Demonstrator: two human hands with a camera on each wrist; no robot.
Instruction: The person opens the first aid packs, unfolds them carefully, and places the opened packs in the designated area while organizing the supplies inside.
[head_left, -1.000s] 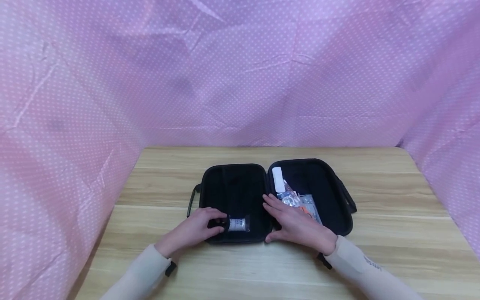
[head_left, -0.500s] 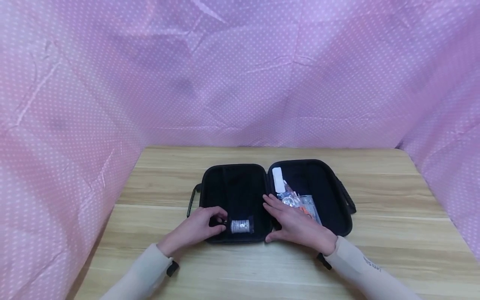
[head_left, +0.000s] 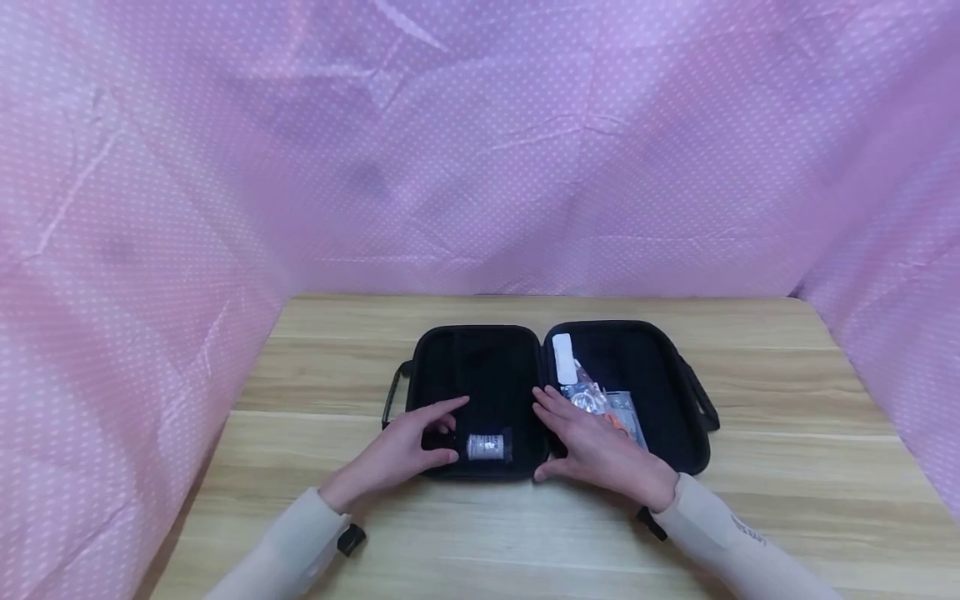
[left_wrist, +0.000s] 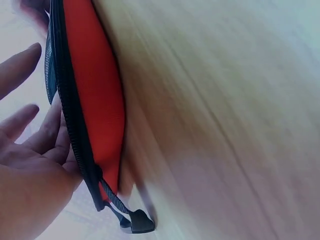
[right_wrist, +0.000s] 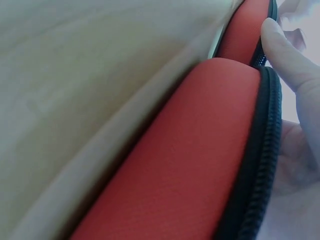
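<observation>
A zippered case lies unfolded on the table, black inside; the wrist views show its red outer shell. Over the front left corner of its left half is my left hand, index finger stretched forward, thumb apart, nothing held. Just right of the thumb sits a small white roll in clear wrapping, like a bandage roll. My right hand rests across the hinge with fingers spread, partly covering the right half. In the right wrist view its thumb touches the zipper edge where the halves meet.
The right half holds a white strip, clear plastic packets and an orange item partly under the right hand. A handle strap sticks out left of the case. Pink dotted cloth surrounds the wooden table.
The white roll has shifted slightly right. My left index finger has straightened forward from its earlier curl. The case and right hand have moved slightly right in view.
</observation>
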